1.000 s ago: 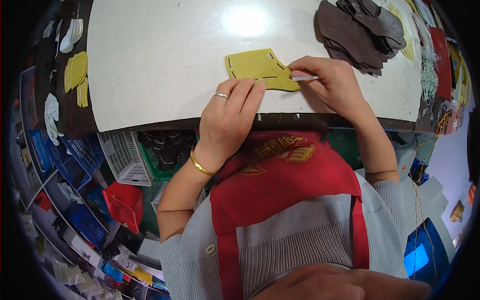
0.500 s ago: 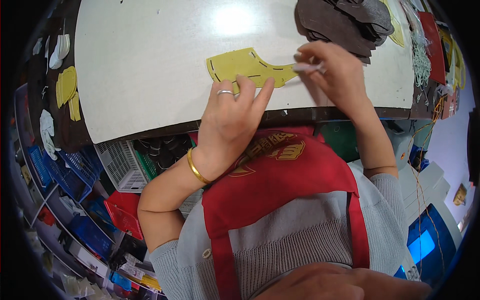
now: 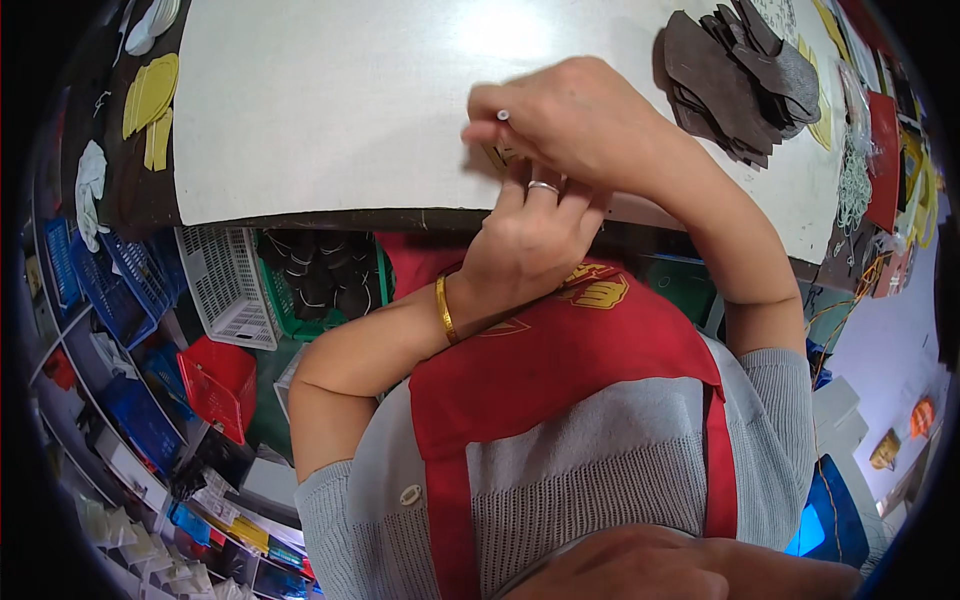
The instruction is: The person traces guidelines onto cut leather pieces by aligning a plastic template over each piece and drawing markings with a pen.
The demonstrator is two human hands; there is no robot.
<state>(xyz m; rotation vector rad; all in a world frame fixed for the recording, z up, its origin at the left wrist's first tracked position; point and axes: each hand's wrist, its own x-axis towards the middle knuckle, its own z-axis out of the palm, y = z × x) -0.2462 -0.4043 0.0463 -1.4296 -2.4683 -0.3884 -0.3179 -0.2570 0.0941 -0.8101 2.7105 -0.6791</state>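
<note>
My right hand [image 3: 575, 120] is closed around a slim pen-like tool, whose pale round end [image 3: 503, 115] pokes out between the fingers. It crosses over in front of my left hand [image 3: 530, 235], which wears a ring and has its fingers stretched forward at the table's near edge. Beneath the hands only a small bit of a yellow template [image 3: 497, 156] with dark slots shows; the hands cover the rest. The left fingertips and the tool's tip are hidden.
Dark brown cut pieces [image 3: 715, 80] lie stacked on the white tabletop [image 3: 320, 120] at right. Yellow pattern pieces [image 3: 152, 95] and a white glove [image 3: 90, 190] lie at left. Below stand a white crate [image 3: 222, 285], a green crate [image 3: 325, 325] and a red basket [image 3: 218, 385].
My right hand has swung left with the tool, from the template's right end to over my left hand. The left hand has shifted right and nearer to me. The template is now mostly covered.
</note>
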